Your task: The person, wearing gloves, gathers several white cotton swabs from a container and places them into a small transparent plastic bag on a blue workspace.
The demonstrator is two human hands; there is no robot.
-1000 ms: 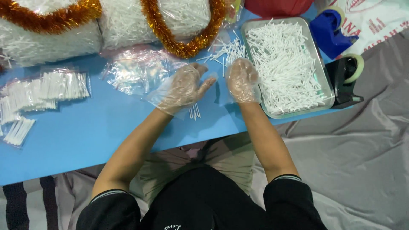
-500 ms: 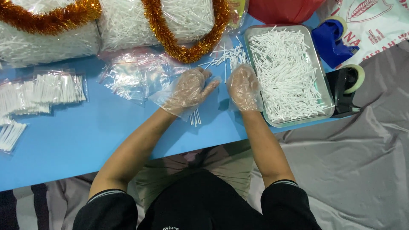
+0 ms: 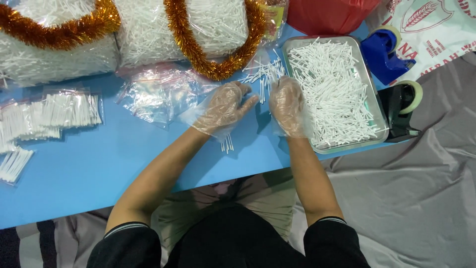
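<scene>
Both hands wear clear plastic gloves and rest on a blue table [image 3: 99, 168]. My left hand [image 3: 225, 106] lies flat with fingers spread, over a small bunch of white sticks [image 3: 227, 144] that pokes out under the wrist. My right hand [image 3: 286, 103] is beside the left edge of a metal tray [image 3: 378, 111] heaped with white sticks, fingers pointing at a loose pile of white sticks [image 3: 265, 74] on the table. Whether the right hand pinches any sticks is hidden.
Empty clear plastic bags [image 3: 158, 94] lie left of my hands. Filled stick packets [image 3: 54, 111] sit at far left. Big sacks of sticks wrapped in orange tinsel [image 3: 193, 49] line the back. A blue tape dispenser [image 3: 384, 54] and a black one [image 3: 404, 109] stand right of the tray.
Both hands have slid slightly away from me toward the loose stick pile. The small bunch of sticks stays under my left wrist.
</scene>
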